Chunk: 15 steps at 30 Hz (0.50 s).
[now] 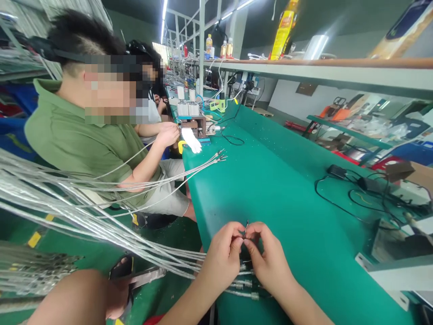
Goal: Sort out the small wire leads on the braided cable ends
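Note:
My left hand [226,249] and my right hand [265,253] meet over the near end of the green bench. Thumb and fingertips of both are pinched on a thin dark wire end [246,223], whose tip pokes up between them. Under my wrists lie several grey cables [189,262] with stripped, banded ends [248,284] resting on the bench; part of them is hidden by my hands. The cables run off to the left in a long bundle.
A co-worker in a green shirt [84,135] sits at the left, hands at a small bench machine [194,122]. More cable ends [219,158] lie on the green mat [270,189]. Black adapters and cords [365,183] are at right, below a long shelf [321,72].

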Available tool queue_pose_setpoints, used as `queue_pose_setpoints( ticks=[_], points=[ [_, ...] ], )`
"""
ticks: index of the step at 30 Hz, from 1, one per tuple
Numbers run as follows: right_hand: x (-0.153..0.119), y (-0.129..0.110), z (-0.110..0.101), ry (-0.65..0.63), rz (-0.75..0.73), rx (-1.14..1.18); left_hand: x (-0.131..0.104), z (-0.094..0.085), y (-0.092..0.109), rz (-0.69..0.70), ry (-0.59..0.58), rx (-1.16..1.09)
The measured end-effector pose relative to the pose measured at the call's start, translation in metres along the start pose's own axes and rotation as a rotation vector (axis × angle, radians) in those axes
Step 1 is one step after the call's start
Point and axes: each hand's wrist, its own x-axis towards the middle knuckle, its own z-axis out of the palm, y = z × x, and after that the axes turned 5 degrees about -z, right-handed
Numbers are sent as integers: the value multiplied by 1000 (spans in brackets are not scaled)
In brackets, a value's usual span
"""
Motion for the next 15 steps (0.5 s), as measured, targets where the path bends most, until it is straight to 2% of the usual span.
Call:
queue_pose_setpoints(
  ticks=[6,10,15],
  points=[
    [4,3,-5,-44,-89,-79,1,-1,-1,28,7,5],
    [5,1,-10,-127,-159,-120,2,-1,0,40,14,11],
    [9,1,-14,-183,-185,-123,3,-2,3,18,-14,45]
  ],
)
